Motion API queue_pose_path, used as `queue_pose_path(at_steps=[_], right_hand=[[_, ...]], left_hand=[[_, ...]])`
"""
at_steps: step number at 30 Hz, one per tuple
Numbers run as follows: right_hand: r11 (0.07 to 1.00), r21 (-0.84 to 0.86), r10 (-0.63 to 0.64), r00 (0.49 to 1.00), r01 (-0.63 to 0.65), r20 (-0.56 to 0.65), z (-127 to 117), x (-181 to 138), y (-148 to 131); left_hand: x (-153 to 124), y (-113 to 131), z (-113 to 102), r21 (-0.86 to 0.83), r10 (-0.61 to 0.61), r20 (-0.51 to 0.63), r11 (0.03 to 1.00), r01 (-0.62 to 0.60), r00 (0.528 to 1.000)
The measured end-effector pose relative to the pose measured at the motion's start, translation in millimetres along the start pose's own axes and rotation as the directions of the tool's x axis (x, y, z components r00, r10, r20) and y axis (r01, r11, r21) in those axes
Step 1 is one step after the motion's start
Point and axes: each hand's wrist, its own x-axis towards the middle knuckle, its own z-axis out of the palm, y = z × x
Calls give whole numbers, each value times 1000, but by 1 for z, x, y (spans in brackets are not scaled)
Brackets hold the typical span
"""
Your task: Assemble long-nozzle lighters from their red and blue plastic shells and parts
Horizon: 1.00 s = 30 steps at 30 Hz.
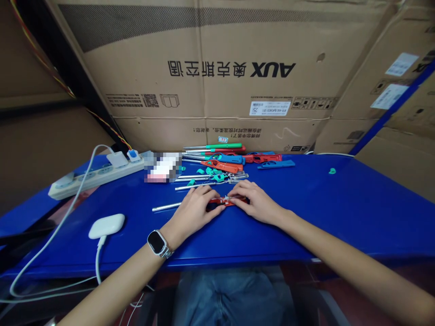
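Note:
My left hand (pixel 194 207), a watch on its wrist, is closed around the left part of a red lighter (pixel 227 200) lying low over the table. A long silver tube (pixel 166 207) sticks out to the left from beneath that hand. My right hand (pixel 257 200) pinches the lighter's right end, its fingertips close to the left thumb. The fingers hide most of the red body; small pale parts show in its middle. Just beyond lie several metal tubes with clear ends (pixel 193 186) and small green pieces (pixel 214 171).
Behind these, blue casings (pixel 277 165), orange and red casings (pixel 224 165) and a green-handled lighter (pixel 227 146) lie along a cardboard wall (pixel 220 99). A white power strip (pixel 98 175) and a cabled white case (pixel 106 225) sit left on the blue table (pixel 326 213). One green piece (pixel 332 171) lies right.

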Motion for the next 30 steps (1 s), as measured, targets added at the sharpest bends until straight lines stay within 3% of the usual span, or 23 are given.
queue_pose_path(at_steps=[16,21,30], right_hand=[[999,-29,-17,999,16,-40,7,1,6],[997,-65,28,998,-31,-52,6,2,1],[990,-134,29,999,-30,-15,2,3,2]], left_hand=[[-1,2,-2,110,56,3,992,-56,998],[-2,2,-1,139,76,1,987,-75,997],[-1,-15,-2,34,27,7,999,-28,1000]])
